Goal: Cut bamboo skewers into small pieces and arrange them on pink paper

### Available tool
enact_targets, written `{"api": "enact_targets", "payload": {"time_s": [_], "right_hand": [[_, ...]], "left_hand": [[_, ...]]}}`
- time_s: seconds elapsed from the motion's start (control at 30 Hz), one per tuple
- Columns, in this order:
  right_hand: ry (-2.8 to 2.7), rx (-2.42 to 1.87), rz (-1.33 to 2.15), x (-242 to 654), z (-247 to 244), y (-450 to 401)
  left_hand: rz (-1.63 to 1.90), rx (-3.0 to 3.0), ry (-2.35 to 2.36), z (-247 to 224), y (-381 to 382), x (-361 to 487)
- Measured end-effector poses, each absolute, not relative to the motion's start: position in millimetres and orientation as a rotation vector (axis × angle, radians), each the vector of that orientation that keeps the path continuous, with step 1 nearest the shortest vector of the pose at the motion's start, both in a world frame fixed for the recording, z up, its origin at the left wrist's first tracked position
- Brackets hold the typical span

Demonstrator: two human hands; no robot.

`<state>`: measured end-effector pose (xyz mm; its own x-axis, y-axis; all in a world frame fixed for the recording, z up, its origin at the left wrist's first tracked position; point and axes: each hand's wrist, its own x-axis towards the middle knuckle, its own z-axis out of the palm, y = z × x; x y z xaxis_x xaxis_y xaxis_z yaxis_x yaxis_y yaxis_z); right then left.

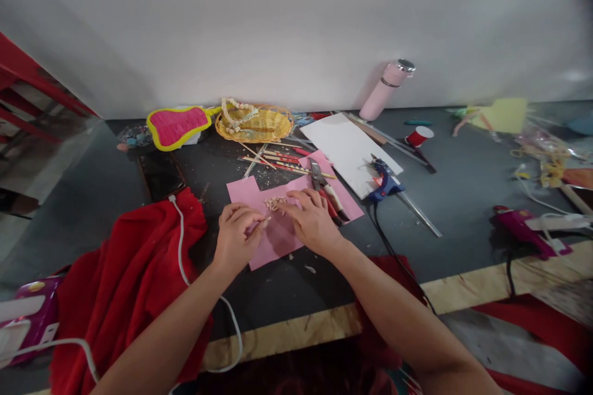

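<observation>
Currently | basket (pixel 279 124) carries beaded strand (pixel 226 118) | small, pale pieces (pixel 274 202) heaped | left hand (pixel 235 233) pinches one; right hand (pixel 315 221), grip unclear

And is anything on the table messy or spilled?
A little messy, yes. Pale scraps lie loose on the dark table by the near edge of the pink paper, unlike the small pieces heaped on it. Thin sticks also lie crisscrossed near the basket. Nothing looks clearly broken.
</observation>
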<state>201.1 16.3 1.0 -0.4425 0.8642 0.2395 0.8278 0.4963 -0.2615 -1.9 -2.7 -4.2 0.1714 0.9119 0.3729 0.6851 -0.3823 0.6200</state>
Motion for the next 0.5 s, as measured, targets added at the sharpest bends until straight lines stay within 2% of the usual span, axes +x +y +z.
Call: {"api": "enact_targets", "payload": {"time_s": [0.5], "right_hand": [[-2.35,-1.36,0.142,205.3,-6.8,22.1]], "left_hand": [[0.974,2.164,1.547,-3.5,-4.6,1.2]]}}
